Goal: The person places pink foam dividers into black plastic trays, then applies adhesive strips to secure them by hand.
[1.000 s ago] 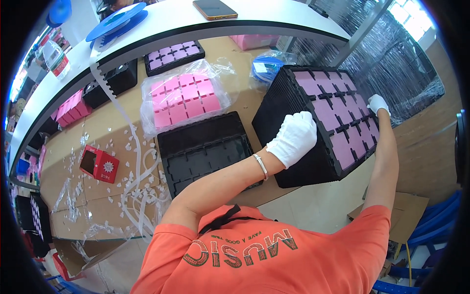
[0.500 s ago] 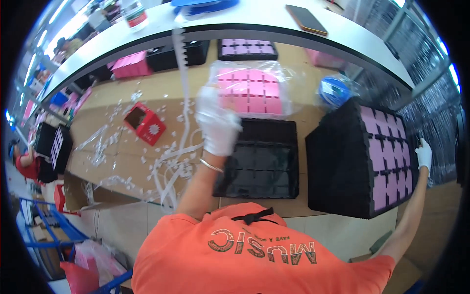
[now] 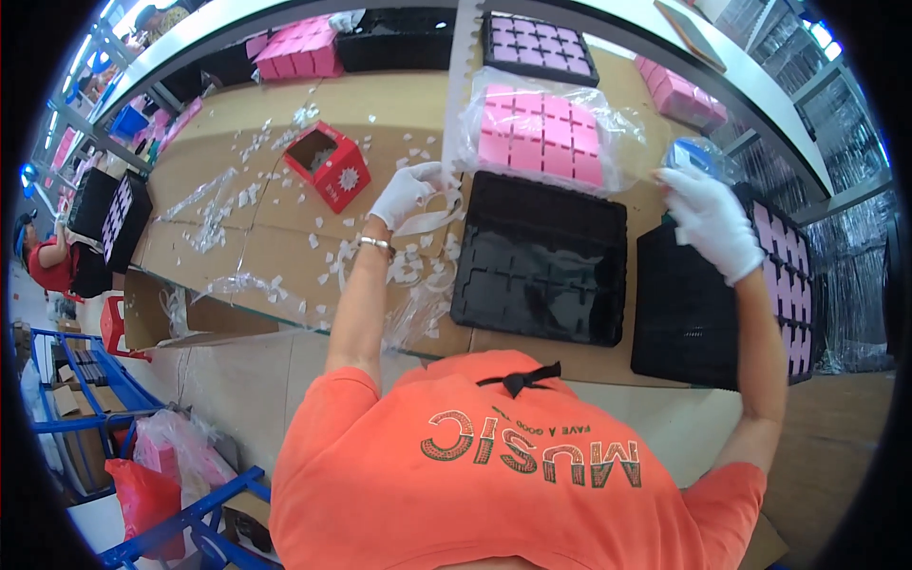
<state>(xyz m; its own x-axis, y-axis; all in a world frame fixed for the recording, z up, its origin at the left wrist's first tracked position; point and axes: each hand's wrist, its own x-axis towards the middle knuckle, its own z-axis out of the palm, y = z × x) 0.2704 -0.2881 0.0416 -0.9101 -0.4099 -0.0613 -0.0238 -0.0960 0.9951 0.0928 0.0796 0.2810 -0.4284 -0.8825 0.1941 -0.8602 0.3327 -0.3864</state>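
Note:
My left hand [image 3: 404,197], in a white glove, is closed on a white paper strip [image 3: 460,104] that hangs down from the shelf and curls below the fingers. My right hand [image 3: 711,223], also gloved, is raised over the black stack of trays with pink inserts [image 3: 679,309]. Its fingertips look pinched together; anything between them is too small to make out. Between my hands lies a glossy black tray [image 3: 546,261] with moulded compartments. Beyond it sit pink blocks [image 3: 540,136] in clear plastic wrap.
A red open box [image 3: 328,169] stands left of my left hand, with white paper scraps [image 3: 214,233] scattered around. Another filled tray [image 3: 540,49] and a blue roll [image 3: 692,157] lie at the back. A white shelf [image 3: 788,123] overhangs the table. Far left, a person in red [image 3: 52,256] works.
My left hand has moved from above the black tray leftward to the strip. My right hand has left the stack's far right side and come up over it. The view has shifted.

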